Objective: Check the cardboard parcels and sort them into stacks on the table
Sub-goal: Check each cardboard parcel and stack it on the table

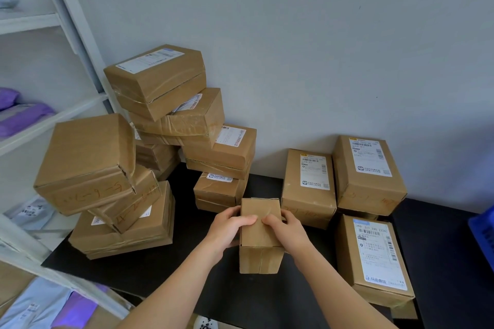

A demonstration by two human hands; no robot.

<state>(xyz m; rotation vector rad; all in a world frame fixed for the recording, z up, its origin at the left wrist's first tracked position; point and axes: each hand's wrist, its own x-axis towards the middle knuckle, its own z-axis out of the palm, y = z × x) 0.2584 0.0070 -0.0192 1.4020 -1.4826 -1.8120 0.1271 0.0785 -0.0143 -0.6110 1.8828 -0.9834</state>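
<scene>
A small plain cardboard parcel [260, 251] stands on the black table [165, 270] in front of me. My left hand [227, 230] grips its left side with the thumb laid on the top face. My right hand [287, 230] grips its right side, thumb also on top. To the left rises a leaning stack of taped parcels [117, 189]. Behind it, against the wall, a taller stack [171, 104] tilts. At the right lie three labelled parcels [308, 187], [370, 173], [374, 259].
A white shelf rack [66, 120] stands at the left with purple and grey mailer bags [21, 115] on its shelves. A blue crate [485, 232] sits at the table's right edge. The grey wall [320, 48] closes the back.
</scene>
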